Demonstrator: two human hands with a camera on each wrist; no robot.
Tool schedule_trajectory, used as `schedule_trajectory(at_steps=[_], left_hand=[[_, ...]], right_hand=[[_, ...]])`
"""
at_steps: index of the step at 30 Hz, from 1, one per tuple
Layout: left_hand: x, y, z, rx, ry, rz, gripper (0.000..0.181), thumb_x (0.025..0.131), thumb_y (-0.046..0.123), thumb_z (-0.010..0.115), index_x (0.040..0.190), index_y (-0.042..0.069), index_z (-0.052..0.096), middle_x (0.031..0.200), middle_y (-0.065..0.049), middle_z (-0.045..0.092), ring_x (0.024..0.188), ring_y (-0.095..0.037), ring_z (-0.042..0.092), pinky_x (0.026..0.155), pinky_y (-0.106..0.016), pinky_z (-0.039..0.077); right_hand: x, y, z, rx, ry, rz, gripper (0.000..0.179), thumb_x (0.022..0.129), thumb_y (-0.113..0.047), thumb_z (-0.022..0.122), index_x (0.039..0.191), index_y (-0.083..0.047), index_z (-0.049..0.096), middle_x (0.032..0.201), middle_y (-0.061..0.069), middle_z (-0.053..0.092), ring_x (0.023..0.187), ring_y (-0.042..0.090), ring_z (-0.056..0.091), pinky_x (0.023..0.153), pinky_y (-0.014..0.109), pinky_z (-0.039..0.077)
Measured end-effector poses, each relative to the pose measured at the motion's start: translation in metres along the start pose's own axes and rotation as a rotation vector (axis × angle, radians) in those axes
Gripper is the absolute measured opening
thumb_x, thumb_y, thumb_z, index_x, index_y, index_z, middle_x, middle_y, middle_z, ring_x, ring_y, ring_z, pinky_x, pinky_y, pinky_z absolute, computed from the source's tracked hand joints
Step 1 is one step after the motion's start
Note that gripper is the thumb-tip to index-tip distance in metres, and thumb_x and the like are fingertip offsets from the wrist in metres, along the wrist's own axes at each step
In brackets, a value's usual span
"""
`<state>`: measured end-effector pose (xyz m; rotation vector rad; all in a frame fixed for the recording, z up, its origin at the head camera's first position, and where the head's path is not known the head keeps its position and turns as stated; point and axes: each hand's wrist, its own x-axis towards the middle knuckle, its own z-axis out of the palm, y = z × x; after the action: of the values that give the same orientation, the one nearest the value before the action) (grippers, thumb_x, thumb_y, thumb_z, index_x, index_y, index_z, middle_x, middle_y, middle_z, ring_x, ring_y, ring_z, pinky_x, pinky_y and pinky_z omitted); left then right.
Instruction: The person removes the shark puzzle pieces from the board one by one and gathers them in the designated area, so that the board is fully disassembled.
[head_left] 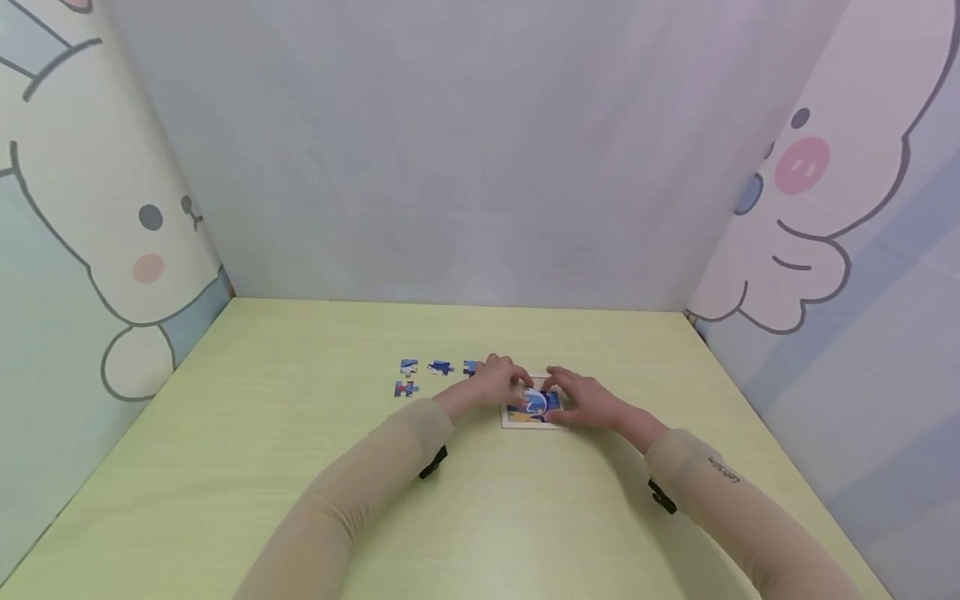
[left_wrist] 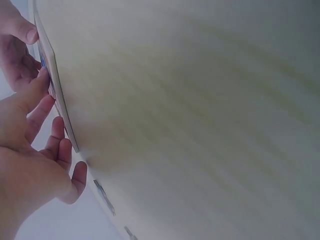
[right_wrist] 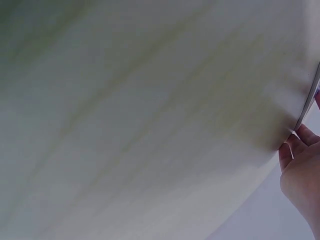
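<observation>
A small jigsaw puzzle (head_left: 536, 423) in a pale frame lies on the table, its picture blue, white and yellow. Over its left side, my left hand (head_left: 498, 383) pinches a blue-and-white puzzle piece (head_left: 536, 403) with thumb and index finger against the picture. The other fingers of that hand (left_wrist: 30, 165) spread loosely past the frame's edge (left_wrist: 70, 130) in the left wrist view. My right hand (head_left: 588, 402) grips the frame from the right, fingers at the far side and thumb near the front corner. In the right wrist view, fingertips (right_wrist: 302, 131) sit right at the board's edge.
Left of the frame, several loose puzzle pieces (head_left: 441, 367) lie on the pale yellow-green table (head_left: 315, 433); one (head_left: 472, 367) is partly covered by my left hand. A grey curtain (head_left: 450, 167) hangs behind the table, with cartoon-printed cloths (head_left: 825, 208) at both sides.
</observation>
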<state>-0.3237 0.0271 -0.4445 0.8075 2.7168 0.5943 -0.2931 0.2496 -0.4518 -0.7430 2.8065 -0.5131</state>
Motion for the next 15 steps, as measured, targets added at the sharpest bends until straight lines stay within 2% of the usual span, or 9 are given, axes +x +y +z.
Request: schedule_trajectory(at_steps=[9,15], left_hand=[[-0.0028,0.0039,-0.0013,-0.002,-0.004,-0.004,0.039,0.079,0.039,0.074,0.116,0.032,0.065,0.102,0.005,0.055,0.102,-0.018,0.039,0.089,-0.04,0.028],[-0.0039,0.0051,-0.0029,0.003,-0.006,-0.009,0.037,0.081,0.038,0.073,0.116,0.033,0.063,0.105,0.004,0.056,0.103,-0.019,0.04,0.09,-0.042,0.029]], right_hand=[[-0.0011,0.0024,0.0006,0.008,0.026,-0.044,0.036,0.083,-0.051,0.066,0.106,-0.023,0.059,0.151,0.013,0.031,0.134,0.042,0.034,0.104,0.06,0.028],[0.0009,0.0019,0.0018,0.031,0.039,-0.016,0.031,0.083,-0.053,0.064,0.097,-0.026,0.06,0.151,0.012,0.032,0.134,0.041,0.035,0.104,0.059,0.029]])
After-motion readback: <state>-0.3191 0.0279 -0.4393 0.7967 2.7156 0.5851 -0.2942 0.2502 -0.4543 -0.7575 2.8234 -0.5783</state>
